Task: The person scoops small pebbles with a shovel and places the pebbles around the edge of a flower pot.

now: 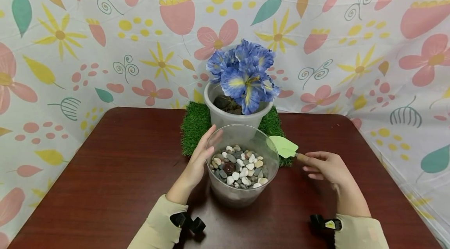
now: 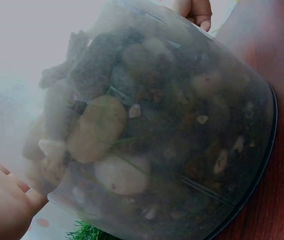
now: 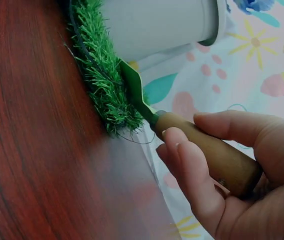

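Observation:
A small trowel (image 1: 284,147) with a light green blade and a wooden handle (image 3: 209,150) is in my right hand (image 1: 325,167). Thumb and fingers grip that handle, the blade pointing left beside the container. My left hand (image 1: 197,159) rests against the left side of a clear plastic container (image 1: 233,199), fingers fairly straight along its rim. Grey, white and tan pebbles (image 1: 242,169) lie in the container, with one dark reddish-brown piece among them. Through its wall, the left wrist view shows dark material (image 2: 207,145) around pale stones.
Just behind the container, a white pot (image 1: 225,118) with blue artificial flowers (image 1: 246,77) stands on a mat of artificial grass (image 1: 194,128). All of it sits on a dark red-brown table (image 1: 140,155). A flower-patterned cloth (image 1: 147,65) hangs along the back.

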Demonstrator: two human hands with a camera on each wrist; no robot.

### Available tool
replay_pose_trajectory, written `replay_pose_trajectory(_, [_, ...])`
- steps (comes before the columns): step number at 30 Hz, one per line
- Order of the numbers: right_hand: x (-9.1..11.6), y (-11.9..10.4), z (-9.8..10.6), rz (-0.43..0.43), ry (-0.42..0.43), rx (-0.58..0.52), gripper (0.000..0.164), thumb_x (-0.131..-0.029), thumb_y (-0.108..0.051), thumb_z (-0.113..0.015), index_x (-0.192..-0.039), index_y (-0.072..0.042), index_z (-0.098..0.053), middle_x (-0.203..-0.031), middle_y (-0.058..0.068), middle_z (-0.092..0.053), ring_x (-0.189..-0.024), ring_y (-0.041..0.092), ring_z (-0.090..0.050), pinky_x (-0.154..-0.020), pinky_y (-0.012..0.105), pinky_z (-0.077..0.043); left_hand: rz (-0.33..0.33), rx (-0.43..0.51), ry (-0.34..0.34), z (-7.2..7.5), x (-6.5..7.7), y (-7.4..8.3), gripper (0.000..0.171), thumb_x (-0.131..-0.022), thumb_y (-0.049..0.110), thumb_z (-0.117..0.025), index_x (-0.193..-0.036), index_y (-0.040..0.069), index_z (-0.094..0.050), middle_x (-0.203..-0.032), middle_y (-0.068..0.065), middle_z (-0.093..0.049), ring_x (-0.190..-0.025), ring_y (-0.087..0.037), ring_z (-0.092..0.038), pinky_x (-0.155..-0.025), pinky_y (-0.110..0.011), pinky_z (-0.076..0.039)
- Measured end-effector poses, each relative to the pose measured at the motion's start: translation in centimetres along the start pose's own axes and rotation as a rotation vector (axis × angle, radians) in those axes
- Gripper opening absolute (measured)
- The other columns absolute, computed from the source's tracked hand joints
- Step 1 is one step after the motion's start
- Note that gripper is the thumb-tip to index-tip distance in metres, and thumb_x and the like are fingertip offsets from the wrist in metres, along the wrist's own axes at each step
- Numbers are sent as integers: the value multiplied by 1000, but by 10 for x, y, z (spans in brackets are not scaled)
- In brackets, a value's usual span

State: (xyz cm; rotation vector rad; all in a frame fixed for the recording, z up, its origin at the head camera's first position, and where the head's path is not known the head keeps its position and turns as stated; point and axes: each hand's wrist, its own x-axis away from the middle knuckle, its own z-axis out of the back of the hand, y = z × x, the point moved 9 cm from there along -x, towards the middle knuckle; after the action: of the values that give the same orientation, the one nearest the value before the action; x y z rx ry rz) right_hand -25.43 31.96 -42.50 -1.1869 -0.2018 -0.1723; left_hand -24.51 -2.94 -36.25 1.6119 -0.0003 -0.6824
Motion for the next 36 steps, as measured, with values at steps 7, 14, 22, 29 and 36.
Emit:
replay_pose_trajectory(7, [0,-2,3,28,3,-133,62,-93,-23,-57,-136,16,-36,-91,-11,-70,-80,8,-71,-70,32,-58,-1,-2,4,0,0,1,63,-95,19,-30,-152,3,-8,-152,-27,-25,-139,-45,-25,-111,-63,-16])
replay_pose_trajectory(14, [2,-7,6,75,14,-259,36,-93,-19,-58,-122,3,-53,-90,-12,-71,-82,10,-72,-70,31,-58,-1,-3,7,0,0,1,62,-95,19,-30,-151,3,-9,-151,-27,-25,-139,-46,-25,-111,-64,-16])
replay_pose_trajectory(22, [3,-13,6,118,19,-331,11,-90,-18,-61,-101,-15,-61,-91,-11,-72,-81,12,-72,-69,29,-58,-8,-8,10,0,0,1,61,-95,19,-30,-151,2,-11,-151,-28,-26,-138,-46,-27,-111,-64,-17])
replay_pose_trajectory(29, [6,-18,6,139,18,-399,11,-90,-16,-62,-95,-23,-68,-93,-9,-70,-81,12,-72,-69,29,-58,-21,-11,9,0,0,1,60,-95,17,-29,-150,0,-12,-150,-29,-27,-137,-47,-27,-110,-64,-17])
replay_pose_trajectory(36, [7,-23,5,169,9,-450,14,-90,-13,-61,-95,-21,-71,-95,-7,-71,-81,14,-72,-70,29,-57,-23,-12,9,0,0,1,61,-95,18,-29,-150,0,-12,-150,-29,-26,-137,-48,-27,-111,-64,-17])
